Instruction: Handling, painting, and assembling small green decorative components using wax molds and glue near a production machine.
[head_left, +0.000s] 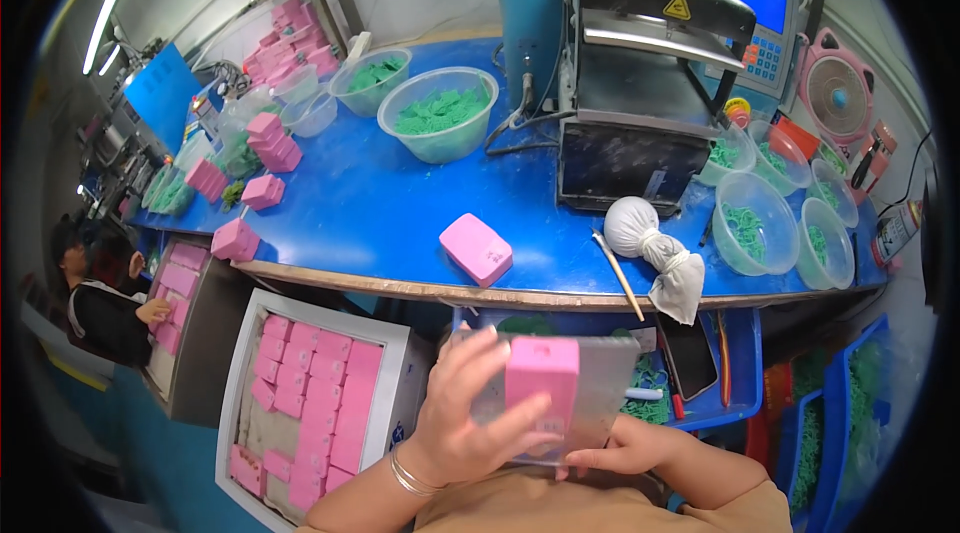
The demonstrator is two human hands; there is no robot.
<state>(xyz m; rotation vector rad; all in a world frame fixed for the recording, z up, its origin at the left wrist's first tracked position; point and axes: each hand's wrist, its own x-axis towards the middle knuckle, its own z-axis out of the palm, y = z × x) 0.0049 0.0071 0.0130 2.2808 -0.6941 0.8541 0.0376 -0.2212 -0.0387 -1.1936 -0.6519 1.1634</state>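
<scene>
In front of my body, a flat grey plate (pixel 607 383) is tilted up, with a pink block (pixel 545 368) against its face. My left hand (pixel 465 413), wearing bangles, has its fingers over the lower left of this block; one finger points upward apart from the others. Around the plate's lower right edge, my right hand (pixel 620 448) is closed, thumb toward the block. Beyond the hands, another pink block (pixel 476 249) lies alone near the blue table's front edge. A tied white cloth pouch (pixel 640 233) and a thin stick (pixel 620 278) rest to its right.
A box of pink blocks (pixel 232 413) stands at lower left. An open blue drawer (pixel 745 383) holds a phone and green pieces. A black press machine (pixel 635 133) occupies the back. Bowls with green pieces (pixel 440 148) sit at both sides. A person (pixel 100 313) works far left.
</scene>
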